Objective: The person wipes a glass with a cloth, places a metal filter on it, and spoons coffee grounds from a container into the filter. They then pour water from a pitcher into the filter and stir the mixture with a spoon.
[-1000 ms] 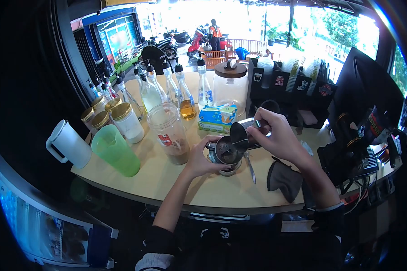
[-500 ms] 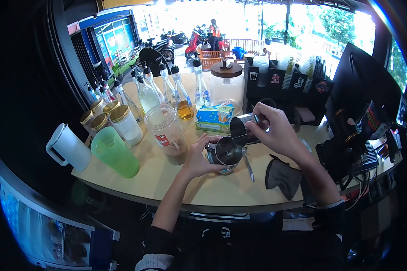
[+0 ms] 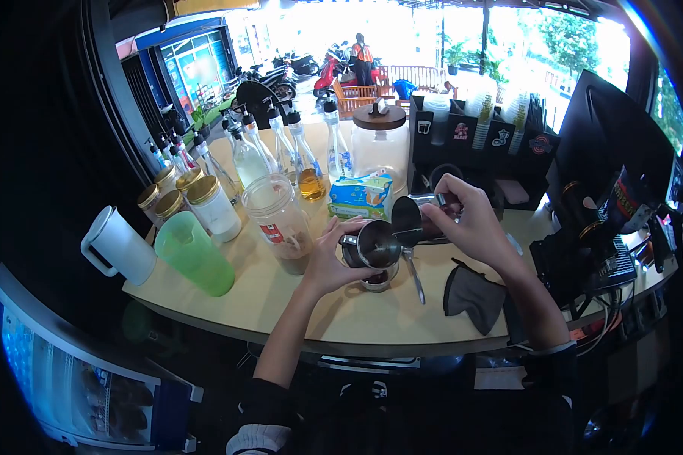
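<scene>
The pouring looks well under way, not finished: the right hand has its grip closed round a small steel jug that is tipped almost onto its side, its mouth right at the rim of the steel cup. The left hand wraps the cup from the left, grip closed on its wall, and steadies it over the middle of the desk, a little toward the near edge. Whether the cup's base rests on the desk I cannot tell. How much has gone across is hidden (the cup's inside shows only a dull shine). By my reading the jug is not yet righted or set down. A spoon lies just right of the cup, untouched, with a dark cloth beyond it toward the right edge. A clear jar with brown powder stands just left of the left hand
</scene>
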Action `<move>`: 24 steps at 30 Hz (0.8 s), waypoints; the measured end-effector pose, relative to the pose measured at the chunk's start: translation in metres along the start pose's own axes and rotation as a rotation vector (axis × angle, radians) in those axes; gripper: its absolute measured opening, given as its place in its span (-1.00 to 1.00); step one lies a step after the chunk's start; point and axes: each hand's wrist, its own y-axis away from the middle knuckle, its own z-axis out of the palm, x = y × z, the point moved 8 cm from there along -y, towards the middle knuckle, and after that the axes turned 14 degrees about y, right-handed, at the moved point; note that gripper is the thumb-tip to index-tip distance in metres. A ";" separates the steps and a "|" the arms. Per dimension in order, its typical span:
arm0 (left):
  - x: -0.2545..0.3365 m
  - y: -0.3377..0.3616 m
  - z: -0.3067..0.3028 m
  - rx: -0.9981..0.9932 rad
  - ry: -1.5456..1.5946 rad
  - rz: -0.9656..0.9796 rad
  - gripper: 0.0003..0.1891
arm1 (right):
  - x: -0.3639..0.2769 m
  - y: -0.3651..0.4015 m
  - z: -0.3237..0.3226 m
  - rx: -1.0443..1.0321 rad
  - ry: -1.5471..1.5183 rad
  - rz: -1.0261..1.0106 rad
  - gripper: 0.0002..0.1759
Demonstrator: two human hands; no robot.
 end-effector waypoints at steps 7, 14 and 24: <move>0.005 -0.005 -0.007 0.091 0.002 -0.069 -0.21 | 0.077 0.008 -0.010 0.163 -0.087 0.071 -0.78; -0.017 -0.004 -0.014 0.211 0.109 -0.179 -0.20 | 0.157 0.035 -0.003 0.242 -0.211 0.218 -0.76; -0.035 0.006 -0.006 0.189 0.347 -0.321 -0.21 | 0.209 0.068 0.034 0.331 -0.516 0.426 -0.80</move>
